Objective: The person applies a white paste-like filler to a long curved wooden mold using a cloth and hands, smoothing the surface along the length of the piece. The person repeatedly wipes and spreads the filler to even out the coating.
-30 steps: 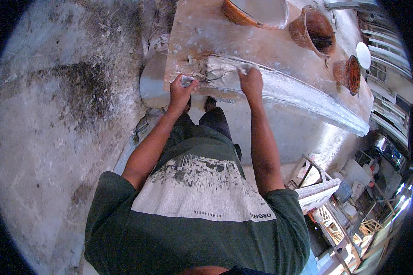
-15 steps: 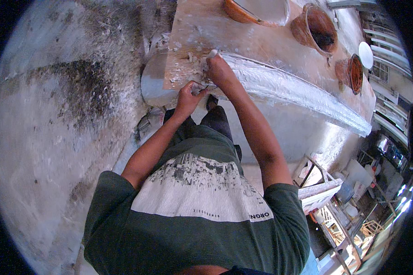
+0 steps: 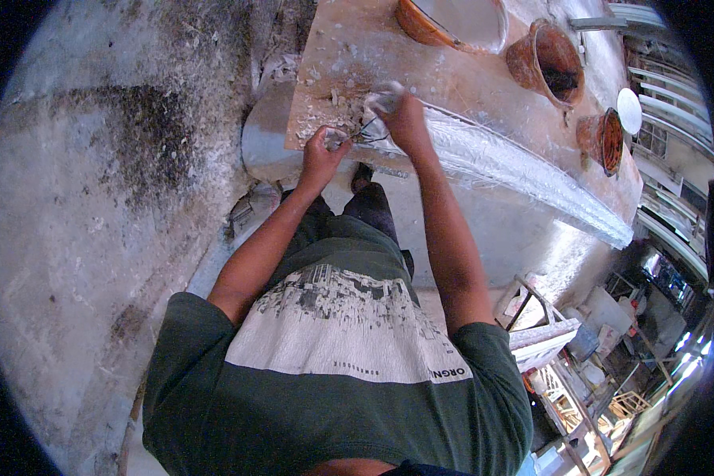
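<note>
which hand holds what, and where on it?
Right hand grips the near end of the long white moulding. Left hand is closed on a small thing; what it is cannot be told.

Bright daylight, glare on the pale floor (image 3: 95,238), strong fisheye bending — dark vignette corners, slight softness.

Rough, plaster-dusted wooden table (image 3: 357,47), glossy clear-wrapped moulding (image 3: 516,166) (plastic film, probably), matt terracotta-coloured buckets (image 3: 551,59).

Plaster workshop | dusty workbench (image 3: 349,47) | orange buckets (image 3: 547,59) | long white moulding (image 3: 523,170) | splattered floor (image 3: 95,198)
</note>
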Demonstrator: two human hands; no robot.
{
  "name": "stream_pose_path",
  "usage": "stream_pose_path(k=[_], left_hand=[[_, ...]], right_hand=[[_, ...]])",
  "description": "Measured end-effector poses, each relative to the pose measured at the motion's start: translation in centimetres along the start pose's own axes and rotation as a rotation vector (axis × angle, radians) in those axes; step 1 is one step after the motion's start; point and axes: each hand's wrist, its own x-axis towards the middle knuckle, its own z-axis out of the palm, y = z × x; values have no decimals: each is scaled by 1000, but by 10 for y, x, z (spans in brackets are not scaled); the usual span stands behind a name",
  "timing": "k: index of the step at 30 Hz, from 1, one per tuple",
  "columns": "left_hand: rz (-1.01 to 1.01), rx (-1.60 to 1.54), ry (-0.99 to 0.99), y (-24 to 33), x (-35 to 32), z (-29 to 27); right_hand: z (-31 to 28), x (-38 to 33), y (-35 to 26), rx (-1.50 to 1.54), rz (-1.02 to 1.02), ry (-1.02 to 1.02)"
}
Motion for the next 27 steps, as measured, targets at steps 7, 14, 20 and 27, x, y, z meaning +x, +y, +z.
stream_pose_path(k=[7,14,20,27], left_hand=[[-117,-22,-69,-2,-16,8],[-45,-71,-53,-9,-12,11],[-56,64,-119,-12,4,-2],[255,437,-53,-6,24,-6]], right_hand=[[-34,-29,71,-347,141,155],[36,-23,28,-587,-224,-171],[0,-43,10,-461,308,52],[4,-67,56,-365,176,514]])
